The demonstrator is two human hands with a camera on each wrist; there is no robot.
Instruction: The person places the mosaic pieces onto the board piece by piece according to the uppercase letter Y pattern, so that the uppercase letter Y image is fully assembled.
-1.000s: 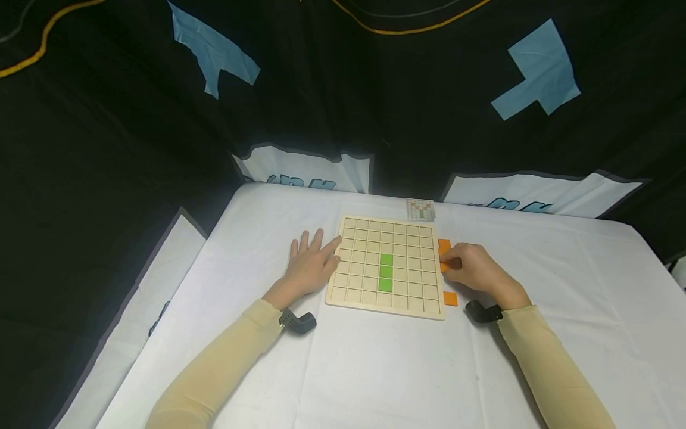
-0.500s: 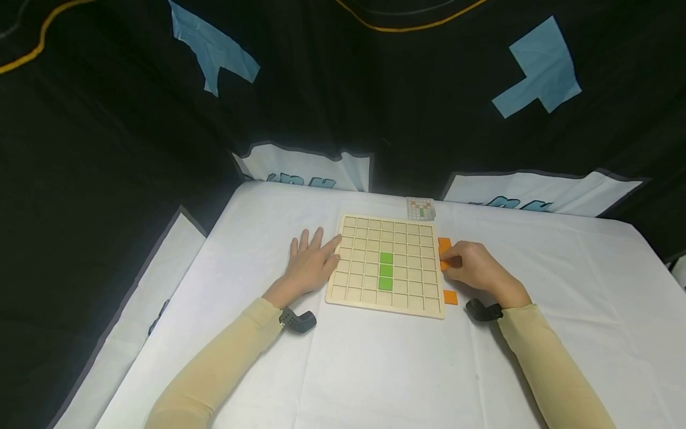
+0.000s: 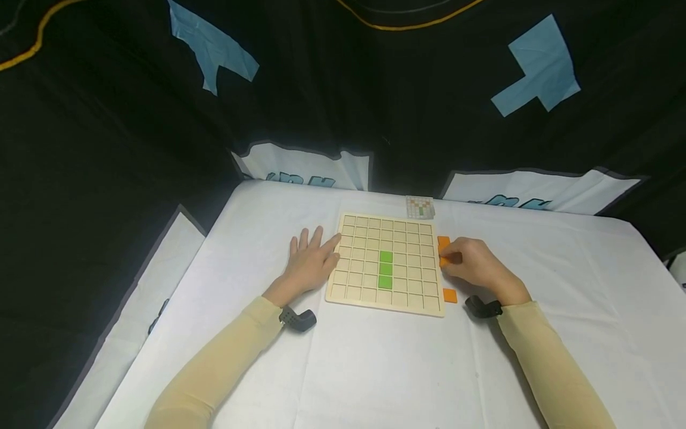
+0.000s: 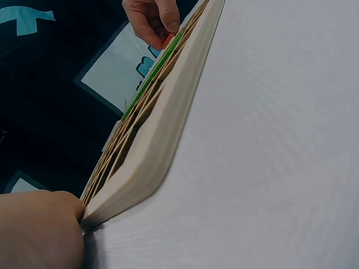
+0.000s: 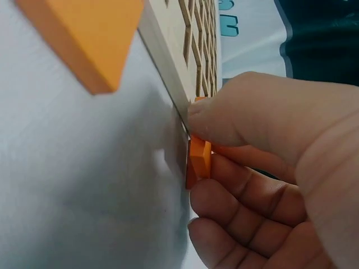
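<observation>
A wooden grid board (image 3: pixel 358 280) lies on the white-covered table, with three green tiles (image 3: pixel 385 269) in a column within its squares. At the board's left edge rests my left hand (image 3: pixel 306 268), fingers spread, its index finger and thumb touching the rim. Beside the right edge, my right hand (image 3: pixel 474 262) pinches an orange tile (image 5: pixel 200 157) between thumb and fingers, as the right wrist view shows. More orange (image 3: pixel 443 241) shows just beyond the fingertips, partly covered by them. A separate orange tile (image 3: pixel 450 295) lies flat nearer to me.
A small card (image 3: pixel 420 207) with a printed coloured grid lies behind the board. Black cloth (image 3: pixel 321 89) with blue patches hangs behind the table. Each wrist wears a dark camera mount; the right wrist mount (image 3: pixel 483 307) sits just above the cloth.
The view has tilted slightly, so everything sits a little higher in the frame. The right hand stays at the orange tiles with only a slight shift, and the left hand keeps its place.
</observation>
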